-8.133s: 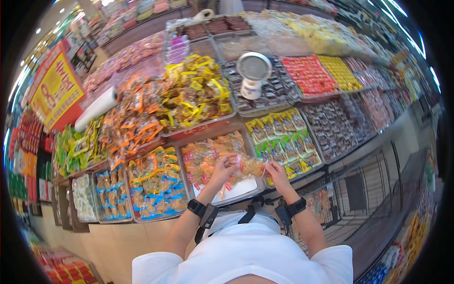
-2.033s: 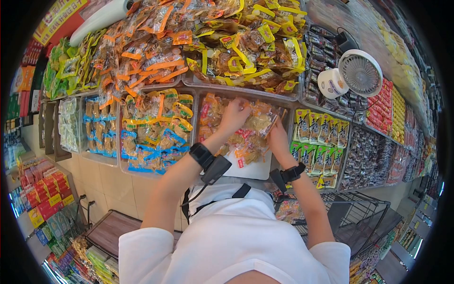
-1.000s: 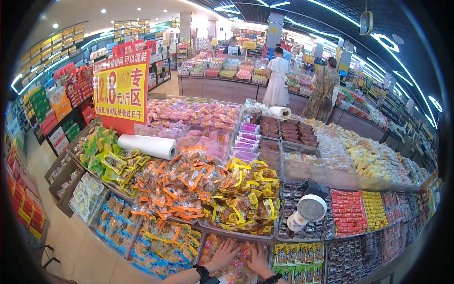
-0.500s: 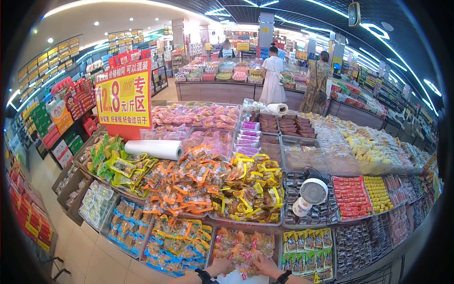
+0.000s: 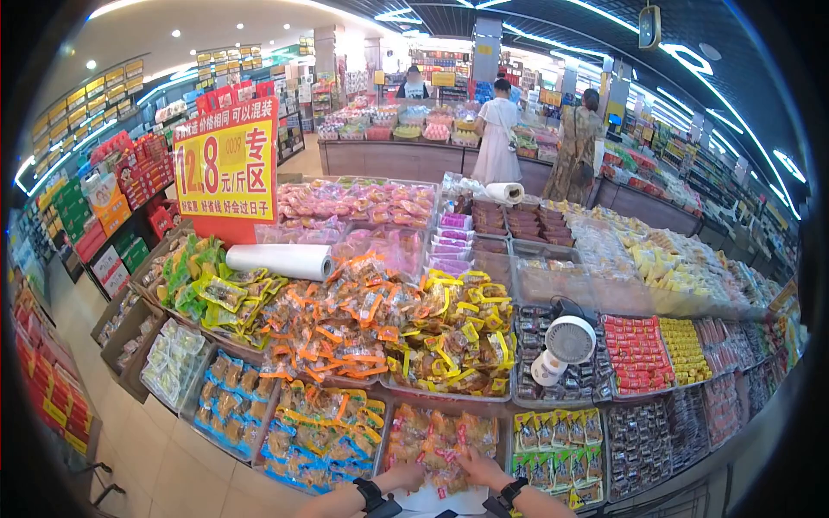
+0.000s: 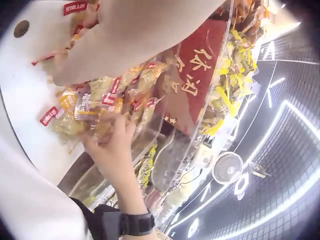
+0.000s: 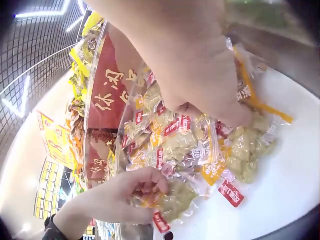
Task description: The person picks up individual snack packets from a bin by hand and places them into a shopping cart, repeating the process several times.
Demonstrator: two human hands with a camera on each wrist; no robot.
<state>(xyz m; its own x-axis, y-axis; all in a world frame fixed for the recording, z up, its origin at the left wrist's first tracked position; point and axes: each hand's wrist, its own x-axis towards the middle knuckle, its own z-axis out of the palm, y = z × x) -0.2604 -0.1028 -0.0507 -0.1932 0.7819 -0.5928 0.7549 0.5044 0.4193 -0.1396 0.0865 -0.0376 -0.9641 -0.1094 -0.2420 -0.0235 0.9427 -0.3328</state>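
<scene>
Clear snack packets with red and orange labels and pale contents lie piled in a shallow tray with a white base. My left hand is at the pile's front left, and its curled fingers pinch a packet in the right wrist view. At the front right my right hand reaches down into the pile. In the left wrist view, its thumb and fingers close on a packet. Each wrist view shows its own hand large in front, hiding part of the packets.
Left stands a tray of orange-and-blue packets; right, one of yellow-and-green packets. Behind rise heaps of orange-edged and yellow-edged packets, plus a small white fan. A price sign stands back left.
Earlier both hands held a packet up over the tray. The head view has since tipped up. A second ago the hands lay spread on the packets; now they are at the pile's front, fingers curled.
</scene>
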